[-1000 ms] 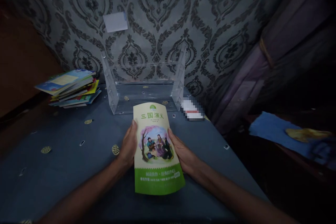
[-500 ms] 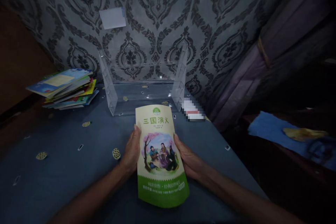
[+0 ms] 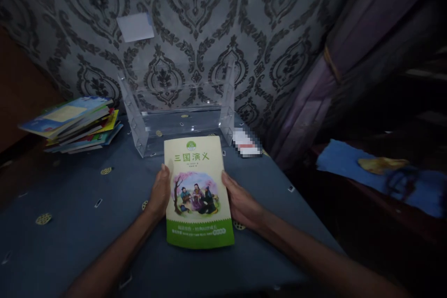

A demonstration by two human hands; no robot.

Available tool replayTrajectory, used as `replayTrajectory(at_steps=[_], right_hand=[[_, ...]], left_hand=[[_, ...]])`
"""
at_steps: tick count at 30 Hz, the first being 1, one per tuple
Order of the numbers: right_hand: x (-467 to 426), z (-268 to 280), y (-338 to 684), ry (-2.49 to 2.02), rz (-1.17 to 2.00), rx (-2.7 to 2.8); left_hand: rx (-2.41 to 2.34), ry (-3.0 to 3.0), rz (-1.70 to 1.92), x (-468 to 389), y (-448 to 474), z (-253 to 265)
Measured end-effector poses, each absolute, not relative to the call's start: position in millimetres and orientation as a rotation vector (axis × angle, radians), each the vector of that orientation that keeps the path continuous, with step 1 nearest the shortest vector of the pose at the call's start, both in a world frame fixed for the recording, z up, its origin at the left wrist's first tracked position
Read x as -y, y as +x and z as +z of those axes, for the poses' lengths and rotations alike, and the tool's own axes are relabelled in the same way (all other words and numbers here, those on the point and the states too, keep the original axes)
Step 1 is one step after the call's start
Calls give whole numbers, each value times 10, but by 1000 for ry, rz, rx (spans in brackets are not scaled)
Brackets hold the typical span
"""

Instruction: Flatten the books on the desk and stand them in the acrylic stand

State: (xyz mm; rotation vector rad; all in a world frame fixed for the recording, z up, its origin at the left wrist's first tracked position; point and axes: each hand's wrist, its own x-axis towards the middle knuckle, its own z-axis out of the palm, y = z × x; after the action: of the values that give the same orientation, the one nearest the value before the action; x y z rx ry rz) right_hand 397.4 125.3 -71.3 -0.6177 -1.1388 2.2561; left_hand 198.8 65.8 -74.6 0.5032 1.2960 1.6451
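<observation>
The book is in the middle of the scene, over the table, with its front cover up and its top end pointing to the far side. The cover is cream with a green band along the near end; green Chinese characters run across the top under a round green badge, and a picture below shows seated figures by a pink-blossomed tree. The cover bows slightly.

The left hand holds the book by its left edge, thumb along the side. The right hand holds the right edge, its thumb at the cover's rim; the other fingers of both are mostly hidden. Whether the book touches the table cannot be told.

Just beyond the book stands a clear rack, its near part overlapped by the book in this view. Right beside the rack lies a white item, pixelated past reading. Far left, a pile of books sits unevenly, a blue cover on top.

Behind is a patterned wall, with a white card above the rack's left side. On the right hangs a tied purple curtain; near it lies a blue cloth with something yellowish on it.
</observation>
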Motion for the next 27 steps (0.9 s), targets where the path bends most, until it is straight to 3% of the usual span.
replayTrajectory(at_steps=[9,18,27], right_hand=[[-1196,-554,4070,-513,1946,1396],[-1205,-447,4192,-384,1359,1869],[-1295,-512,4225,-445,1240,1953]], left_hand=[[-1396,762,1666,-567,2015,-477],[-1515,1032,1709,-445,1957,-331],[-1525,1046,1608,-503,2029,-459]])
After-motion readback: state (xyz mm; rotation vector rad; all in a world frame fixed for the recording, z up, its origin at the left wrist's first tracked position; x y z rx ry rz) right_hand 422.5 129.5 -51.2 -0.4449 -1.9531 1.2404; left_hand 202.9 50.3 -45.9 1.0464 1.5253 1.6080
